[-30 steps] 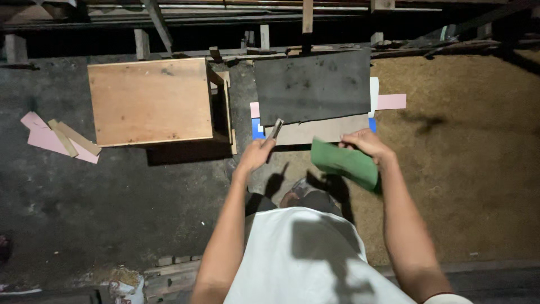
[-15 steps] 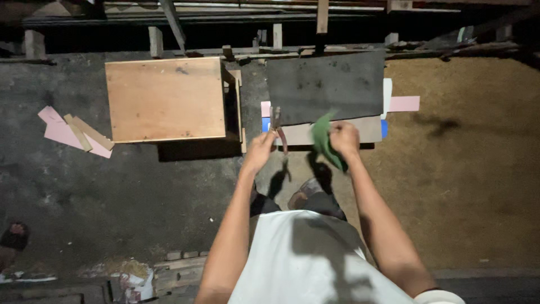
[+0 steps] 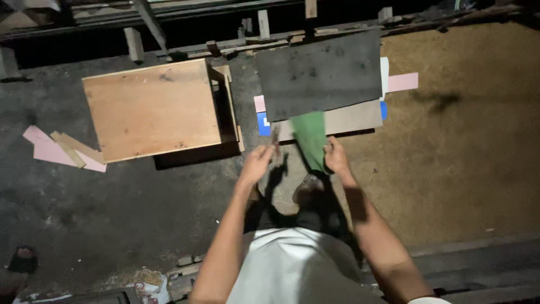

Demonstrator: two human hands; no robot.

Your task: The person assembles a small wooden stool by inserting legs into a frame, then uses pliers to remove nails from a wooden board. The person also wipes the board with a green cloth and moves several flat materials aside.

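Standing over stacked sheets on the floor, green sheet in hand

The dark sheet tops a pile beside the plywood box. My right hand grips the green sheet, which hangs over the pile's near edge; my left hand pinches a small tool. One-handed, the floppy sheet might sag and slip.

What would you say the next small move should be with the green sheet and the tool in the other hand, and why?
Probably bring the left hand across to the green sheet. The right hand holds that sheet by its lower end, hanging free above the dark board, while the small tool in the left hand sits beside the sheet, not yet touching it. What kind of tool it is cannot be told.
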